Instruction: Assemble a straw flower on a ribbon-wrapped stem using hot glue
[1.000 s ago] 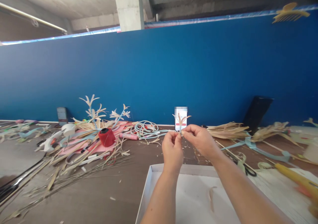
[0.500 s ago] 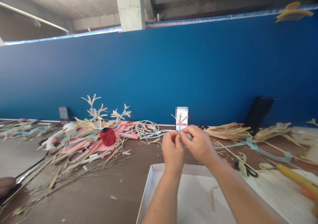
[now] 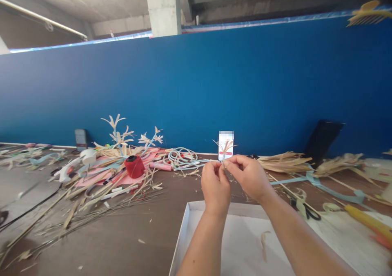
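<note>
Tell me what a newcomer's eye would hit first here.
Probably the blue panel, spanning the view behind the table. Next, the left hand and right hand, pinching a small flower-like piece before a lit phone. A red spool stands out among pale strips, left of the hands.

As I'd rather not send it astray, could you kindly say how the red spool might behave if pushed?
The red spool may well roll if it falls over, since its side is rounded. It is probably firm rather than floppy, judging by its smooth, unsagging outline.
</note>
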`<state>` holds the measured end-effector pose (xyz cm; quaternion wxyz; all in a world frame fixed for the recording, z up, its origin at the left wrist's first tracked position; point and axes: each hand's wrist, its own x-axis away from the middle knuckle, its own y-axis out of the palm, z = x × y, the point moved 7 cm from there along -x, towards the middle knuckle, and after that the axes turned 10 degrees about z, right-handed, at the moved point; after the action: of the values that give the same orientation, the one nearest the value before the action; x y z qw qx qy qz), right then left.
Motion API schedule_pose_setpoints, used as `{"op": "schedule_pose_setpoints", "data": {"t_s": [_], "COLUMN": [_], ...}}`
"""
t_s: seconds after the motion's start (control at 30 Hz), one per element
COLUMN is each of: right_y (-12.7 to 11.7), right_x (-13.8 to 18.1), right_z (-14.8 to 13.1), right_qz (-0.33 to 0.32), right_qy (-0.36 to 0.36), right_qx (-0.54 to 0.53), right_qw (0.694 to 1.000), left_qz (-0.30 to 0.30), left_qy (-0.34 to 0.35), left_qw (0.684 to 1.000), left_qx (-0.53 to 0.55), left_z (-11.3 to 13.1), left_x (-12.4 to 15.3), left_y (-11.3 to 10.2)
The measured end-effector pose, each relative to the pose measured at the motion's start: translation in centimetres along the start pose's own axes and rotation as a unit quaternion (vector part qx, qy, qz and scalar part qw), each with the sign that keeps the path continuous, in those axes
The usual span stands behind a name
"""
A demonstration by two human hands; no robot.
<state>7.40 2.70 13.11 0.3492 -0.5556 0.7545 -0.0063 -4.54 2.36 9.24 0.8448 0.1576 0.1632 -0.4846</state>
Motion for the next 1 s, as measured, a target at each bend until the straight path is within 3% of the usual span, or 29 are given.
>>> {"op": "schedule_pose_setpoints", "data": {"t_s": [0.27, 0.43, 0.57, 0.73, 0.9, 1.0], "right_y": [0.5, 0.0, -0.8, -1.0, -0.4, 0.0], "right_x": [-0.4, -0.8, -1.1, -1.1, -0.9, -0.8], "right_z": [1.3, 1.9, 2.2, 2.4, 2.4, 2.5], "right_qz": [0.003, 0.003, -0.001, -0.028, -0.060, -0.086], "right_qy": [0.049, 0.068, 0.089, 0.110, 0.118, 0.129], "right_qx": [-0.044, -0.065, -0.080, -0.114, -0.155, -0.179], "right_qw": [0.998, 0.996, 0.993, 0.987, 0.979, 0.972], "left_qz": [0.009, -0.030, -0.093, -0.116, -0.193, -0.216], "left_qy": [0.025, 0.001, -0.074, -0.187, -0.288, -0.312], "left_qw": [0.999, 0.999, 0.988, 0.961, 0.903, 0.878], "left_qx": [-0.033, 0.020, 0.095, 0.165, 0.254, 0.292], "left_z": [0.3, 0.3, -0.2, -1.7, -2.4, -2.3], "left_x": [0.2, 0.3, 0.3, 0.3, 1.2, 1.5], "left_y": [-0.1, 0.5, 1.4, 2.0, 3.2, 3.4]}}
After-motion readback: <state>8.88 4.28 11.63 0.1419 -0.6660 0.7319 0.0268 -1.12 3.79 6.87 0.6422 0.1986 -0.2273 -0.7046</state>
